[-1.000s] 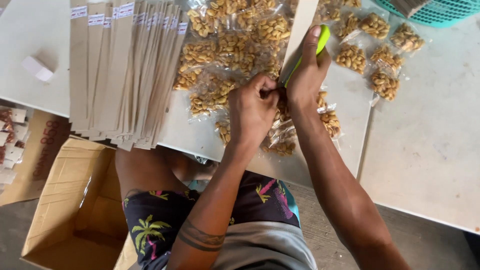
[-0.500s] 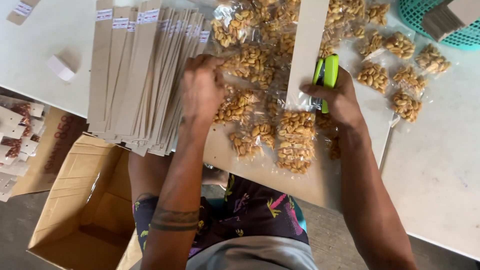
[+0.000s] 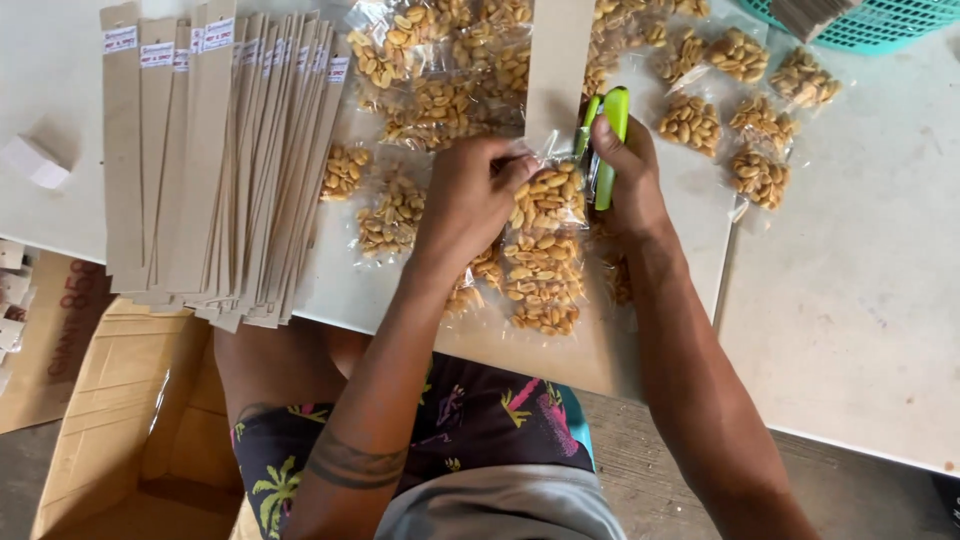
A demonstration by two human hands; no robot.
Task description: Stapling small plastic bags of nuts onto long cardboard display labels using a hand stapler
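Two hands work one card strip (image 3: 556, 70). Left hand (image 3: 470, 195) pinches closed on a clear peanut packet (image 3: 548, 195), steadying its top edge against the strip. Right hand (image 3: 625, 175), closed around a green stapler (image 3: 605, 140), sets it just beside that pinch. Filled packets (image 3: 540, 285) hang below the grip.

The stapler (image 3: 606, 145) is bright green. The peanut packets (image 3: 545, 250) are clear, with golden-brown nuts inside. The cardboard strips (image 3: 215, 160) are plain brown with white labels. The basket (image 3: 880, 22) is turquoise. The shorts (image 3: 480, 420) are black with a colourful palm pattern.
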